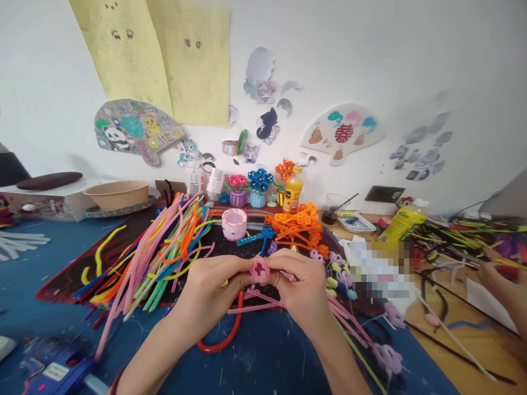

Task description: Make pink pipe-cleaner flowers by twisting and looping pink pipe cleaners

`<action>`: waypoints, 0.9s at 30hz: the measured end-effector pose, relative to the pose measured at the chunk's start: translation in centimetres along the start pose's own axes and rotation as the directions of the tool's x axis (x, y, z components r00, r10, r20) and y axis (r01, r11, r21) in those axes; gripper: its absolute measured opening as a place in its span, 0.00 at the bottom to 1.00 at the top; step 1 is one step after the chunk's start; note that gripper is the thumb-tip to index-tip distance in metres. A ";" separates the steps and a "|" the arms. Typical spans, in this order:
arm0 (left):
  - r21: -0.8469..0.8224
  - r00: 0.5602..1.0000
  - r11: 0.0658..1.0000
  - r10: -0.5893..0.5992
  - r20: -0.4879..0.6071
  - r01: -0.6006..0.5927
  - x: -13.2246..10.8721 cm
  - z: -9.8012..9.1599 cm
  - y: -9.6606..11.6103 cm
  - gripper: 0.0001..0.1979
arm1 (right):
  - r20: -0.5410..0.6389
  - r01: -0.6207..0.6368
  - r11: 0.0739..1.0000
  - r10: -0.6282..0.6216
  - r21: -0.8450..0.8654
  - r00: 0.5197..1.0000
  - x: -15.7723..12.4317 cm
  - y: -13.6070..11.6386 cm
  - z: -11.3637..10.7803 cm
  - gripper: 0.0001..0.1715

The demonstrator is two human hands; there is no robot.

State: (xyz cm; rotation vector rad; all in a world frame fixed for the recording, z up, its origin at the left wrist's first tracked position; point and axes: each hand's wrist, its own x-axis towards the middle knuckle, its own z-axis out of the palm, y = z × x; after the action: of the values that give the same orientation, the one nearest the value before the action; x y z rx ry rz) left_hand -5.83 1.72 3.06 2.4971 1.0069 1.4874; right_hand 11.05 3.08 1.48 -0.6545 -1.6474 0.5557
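Between my two hands, at the middle of the view, is a pink pipe-cleaner flower (260, 271) with looped petals around a star-shaped gap. My left hand (218, 280) pinches its left side between thumb and finger. From the right, my right hand (302, 277) grips it the same way, with a bit of pink stem showing by the fingers. Pink pipe cleaners (263, 299) lie on the table just below the hands. A red curved tube (218, 346) rests under my left hand. Behind the hands stands a small pink pot (234, 224).
Loose coloured pipe cleaners (164, 247) are heaped left, orange pipe-cleaner flowers (296, 225) back right. A blue glue gun (61, 373) lies front left. Finished flower pots (258, 198) and a juice bottle (292, 190) line the wall. Another person's hand (504, 291) is at far right.
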 end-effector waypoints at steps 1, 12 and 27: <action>0.002 1.000 1.000 0.006 0.001 -0.006 0.0 0.0 0.0 0.04 | 0.000 0.003 1.000 -0.003 -0.004 1.000 0.0 0.0 0.0 0.11; 0.000 1.000 1.000 -0.020 0.024 0.020 0.3 0.1 0.3 0.03 | 0.017 0.002 1.000 -0.002 0.011 1.000 -0.2 0.4 0.1 0.11; -0.177 0.935 0.919 -0.352 0.038 0.353 0.3 0.5 0.4 0.10 | 0.065 -0.032 0.997 0.037 -0.068 0.997 0.4 1.7 -0.1 0.08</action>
State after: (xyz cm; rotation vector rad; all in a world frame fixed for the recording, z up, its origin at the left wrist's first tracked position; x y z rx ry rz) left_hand -5.14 1.72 3.12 2.0590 1.1846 1.3884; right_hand 11.25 4.57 0.65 -0.7217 -1.7252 0.5539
